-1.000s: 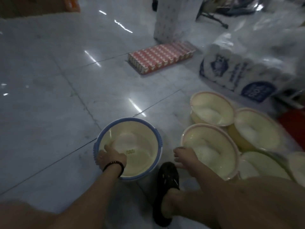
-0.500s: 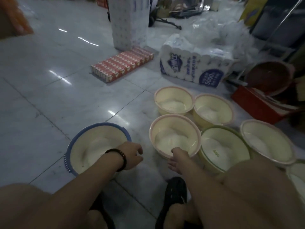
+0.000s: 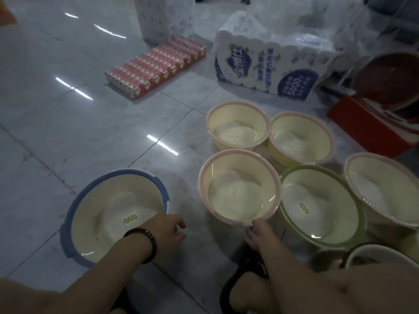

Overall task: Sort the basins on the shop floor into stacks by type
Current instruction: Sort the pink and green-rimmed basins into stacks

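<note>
The right hand (image 3: 260, 234) pinches the near rim of the pink basin (image 3: 240, 175), which stands on the floor (image 3: 90, 132). The left hand (image 3: 165, 227) hovers left of it, loosely curled and empty, by the blue basin (image 3: 95, 207). The pink basin looks like light, glossy, slightly flexible plastic, so the rolled rim seems the surest hold.

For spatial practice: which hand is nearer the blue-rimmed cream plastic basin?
Left. The left hand hovers at the right rim of the blue-rimmed basin; the right hand grips the pink-rimmed cream basin beyond.

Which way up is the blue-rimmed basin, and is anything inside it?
Upright and empty: the blue-rimmed basin sits mouth up on the floor, its inside showing only a small mark.
</note>
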